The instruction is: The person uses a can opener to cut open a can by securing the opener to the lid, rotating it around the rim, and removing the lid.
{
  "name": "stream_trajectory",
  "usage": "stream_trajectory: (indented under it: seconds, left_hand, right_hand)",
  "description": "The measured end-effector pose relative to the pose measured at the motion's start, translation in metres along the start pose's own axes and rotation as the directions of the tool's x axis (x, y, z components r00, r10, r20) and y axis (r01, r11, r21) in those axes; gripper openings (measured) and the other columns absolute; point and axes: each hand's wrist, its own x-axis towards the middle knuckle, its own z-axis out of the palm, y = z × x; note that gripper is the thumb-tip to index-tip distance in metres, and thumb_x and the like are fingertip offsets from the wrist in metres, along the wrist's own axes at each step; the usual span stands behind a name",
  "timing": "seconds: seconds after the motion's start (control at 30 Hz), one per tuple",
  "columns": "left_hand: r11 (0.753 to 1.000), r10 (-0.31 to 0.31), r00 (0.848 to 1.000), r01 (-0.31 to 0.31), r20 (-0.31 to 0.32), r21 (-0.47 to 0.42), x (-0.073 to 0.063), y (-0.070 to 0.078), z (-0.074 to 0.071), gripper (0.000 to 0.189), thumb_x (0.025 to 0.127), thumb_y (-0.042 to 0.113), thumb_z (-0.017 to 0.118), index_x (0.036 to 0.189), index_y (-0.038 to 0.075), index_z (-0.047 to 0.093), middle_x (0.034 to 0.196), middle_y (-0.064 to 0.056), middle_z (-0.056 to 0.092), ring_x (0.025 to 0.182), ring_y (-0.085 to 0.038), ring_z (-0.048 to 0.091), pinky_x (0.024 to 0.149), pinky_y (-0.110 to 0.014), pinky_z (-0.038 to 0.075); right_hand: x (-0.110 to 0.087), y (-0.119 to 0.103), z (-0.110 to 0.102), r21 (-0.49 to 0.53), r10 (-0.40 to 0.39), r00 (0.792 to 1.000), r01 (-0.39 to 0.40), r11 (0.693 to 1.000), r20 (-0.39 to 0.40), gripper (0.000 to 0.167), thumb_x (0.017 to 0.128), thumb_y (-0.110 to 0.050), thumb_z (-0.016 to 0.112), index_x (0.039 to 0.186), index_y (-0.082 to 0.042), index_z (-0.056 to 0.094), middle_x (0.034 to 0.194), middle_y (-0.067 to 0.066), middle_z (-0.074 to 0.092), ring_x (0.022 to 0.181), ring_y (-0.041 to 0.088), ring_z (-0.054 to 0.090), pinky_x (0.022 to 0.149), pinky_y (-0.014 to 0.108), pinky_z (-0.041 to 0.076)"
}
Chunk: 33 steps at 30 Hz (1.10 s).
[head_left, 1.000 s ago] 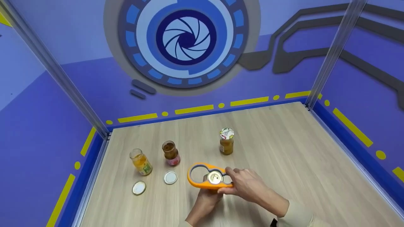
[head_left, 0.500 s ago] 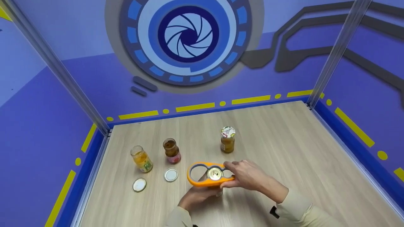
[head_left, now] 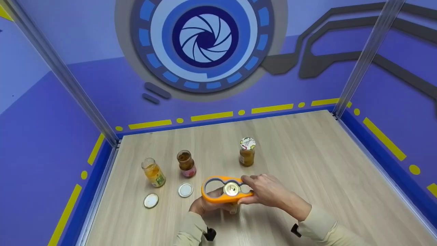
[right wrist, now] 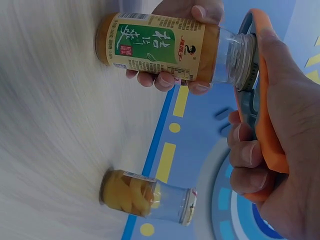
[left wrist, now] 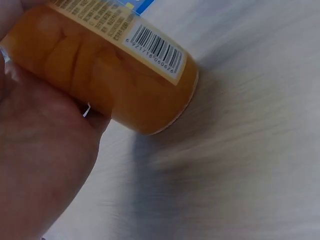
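Observation:
My left hand [head_left: 205, 205] grips a glass jar [right wrist: 160, 47] of orange fruit with a green and cream label, its fingers wrapped round the body. The right hand [head_left: 265, 192] holds an orange jar opener [head_left: 222, 199] with a grey toothed inside. One of the opener's middle openings sits round the jar's gold lid [head_left: 231, 188]. In the left wrist view, the jar's bottom is close over the table, with the barcode side of its label showing. Part of the jar is hidden under the opener in the head view.
A lidded jar of yellow fruit [head_left: 247, 158] stands behind the hands. To the left are an open jar of orange fruit [head_left: 154, 175] and an open brown jar [head_left: 186, 164]. Two loose lids, one nearer [head_left: 151, 200] and one farther [head_left: 185, 190], lie before them. Blue walls [head_left: 85, 95] surround the table.
My left hand and forearm have swung leftward round the jar, showing more sleeve and the jar's lower part. The right hand and opener stay nearly in place. The head view has shifted slightly.

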Motion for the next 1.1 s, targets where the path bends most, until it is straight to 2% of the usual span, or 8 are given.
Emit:
stream_trajectory:
  seconds: [0.23,0.33,0.5,0.63,0.77,0.83,0.93,1.1]
  left_hand:
    - [0.999,-0.031,0.999,0.031,0.012,-0.022,0.0,0.004,-0.001,0.068,0.09,0.008,0.075,0.151,0.0,0.046,0.136,0.0,0.061,0.115,-0.014,0.054,0.107,-0.032,0.041]
    - [0.999,-0.034,0.999,0.034,-0.024,-0.011,-0.002,0.003,0.002,0.069,0.089,0.013,0.076,0.151,0.004,0.048,0.138,0.001,0.06,0.117,-0.015,0.054,0.11,-0.034,0.039]
    - [0.997,-0.066,0.989,0.072,-0.132,0.042,-0.005,0.006,0.008,0.069,0.087,0.02,0.08,0.15,0.017,0.052,0.143,0.003,0.058,0.129,-0.016,0.051,0.118,-0.045,0.031]
    - [0.991,-0.079,0.967,0.103,-0.241,0.09,-0.014,0.011,0.013,0.079,0.086,0.024,0.083,0.155,0.021,0.046,0.15,0.005,0.053,0.137,-0.017,0.046,0.121,-0.052,0.025]
    - [0.992,-0.049,0.943,0.085,-0.33,0.093,-0.022,0.012,0.025,0.082,0.086,0.024,0.084,0.156,0.023,0.041,0.151,0.003,0.051,0.14,-0.019,0.043,0.12,-0.054,0.025]
    - [0.993,-0.032,0.922,0.072,-0.386,0.089,-0.023,0.013,0.032,0.084,0.086,0.024,0.085,0.156,0.021,0.039,0.152,0.0,0.049,0.141,-0.022,0.043,0.12,-0.055,0.025]
    - [0.993,-0.015,0.876,0.069,-0.482,0.094,-0.023,0.015,0.045,0.093,0.084,0.022,0.085,0.16,0.013,0.031,0.158,-0.009,0.042,0.146,-0.03,0.036,0.121,-0.06,0.02]
    - [0.98,-0.047,0.752,0.163,-0.658,0.116,-0.018,0.019,0.07,0.102,0.082,0.021,0.085,0.16,0.001,0.023,0.161,-0.027,0.032,0.149,-0.042,0.03,0.12,-0.063,0.02]
  right_hand:
    - [0.001,-0.001,0.001,0.013,-0.001,1.0,0.001,1.0,-0.007,0.065,0.087,-0.074,0.063,0.107,-0.012,0.062,0.071,-0.008,0.059,0.052,0.003,0.038,0.048,0.025,0.042]
    - [0.0,-0.001,0.001,0.024,0.007,1.0,-0.007,1.0,-0.01,0.065,0.086,-0.074,0.063,0.108,-0.013,0.062,0.077,-0.006,0.065,0.053,0.003,0.041,0.048,0.024,0.042]
    - [-0.001,-0.002,0.001,0.035,0.022,0.999,-0.021,0.999,-0.039,0.063,0.085,-0.073,0.066,0.104,-0.013,0.06,0.079,-0.005,0.067,0.054,0.004,0.043,0.048,0.025,0.041]
    - [-0.002,-0.006,0.001,0.022,0.053,0.998,-0.052,0.998,-0.046,0.063,0.085,-0.074,0.066,0.101,-0.013,0.059,0.069,-0.008,0.057,0.054,0.005,0.044,0.048,0.028,0.041]
    - [-0.003,-0.013,0.002,0.025,0.113,0.993,-0.112,0.993,-0.03,0.066,0.085,-0.076,0.064,0.101,-0.013,0.061,0.069,-0.007,0.059,0.054,0.006,0.051,0.052,0.033,0.047]
    - [-0.003,-0.018,0.002,0.025,0.153,0.988,-0.153,0.988,-0.035,0.066,0.083,-0.077,0.064,0.101,-0.013,0.062,0.071,-0.005,0.063,0.055,0.007,0.055,0.053,0.033,0.049]
    - [-0.005,-0.027,0.003,0.015,0.224,0.973,-0.224,0.975,-0.051,0.065,0.082,-0.075,0.068,0.102,-0.014,0.061,0.069,-0.006,0.062,0.053,0.01,0.056,0.048,0.03,0.045]
    - [-0.007,-0.042,0.005,0.01,0.352,0.934,-0.352,0.936,-0.054,0.064,0.082,-0.074,0.068,0.1,-0.013,0.059,0.061,-0.008,0.046,0.048,0.01,0.042,0.043,0.028,0.036]
